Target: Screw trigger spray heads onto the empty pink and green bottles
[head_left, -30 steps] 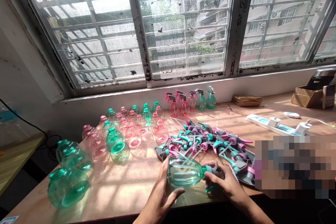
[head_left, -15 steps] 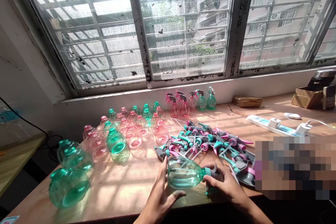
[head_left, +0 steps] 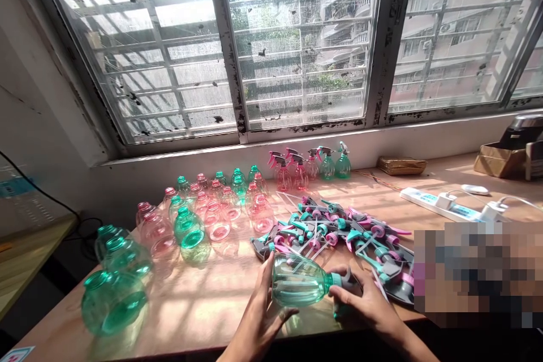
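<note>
A clear green bottle [head_left: 297, 281] lies on its side just above the wooden table [head_left: 203, 305], near its front edge. My left hand [head_left: 259, 312] wraps round the bottle's base and body. My right hand [head_left: 360, 302] is closed on the grey and teal spray head [head_left: 347, 281] at the bottle's neck. Right behind the bottle lies a pile of loose spray heads [head_left: 339, 232] in teal, pink and grey.
Several open green and pink bottles [head_left: 203, 212] stand on the left half of the table. Several finished spray bottles [head_left: 309, 164] line the wall under the window. A white power strip [head_left: 441, 203] and cardboard boxes [head_left: 498, 158] sit at the right.
The bottle and both hands have barely shifted; my right hand has turned slightly on the spray head. The view has tilted down a little.
</note>
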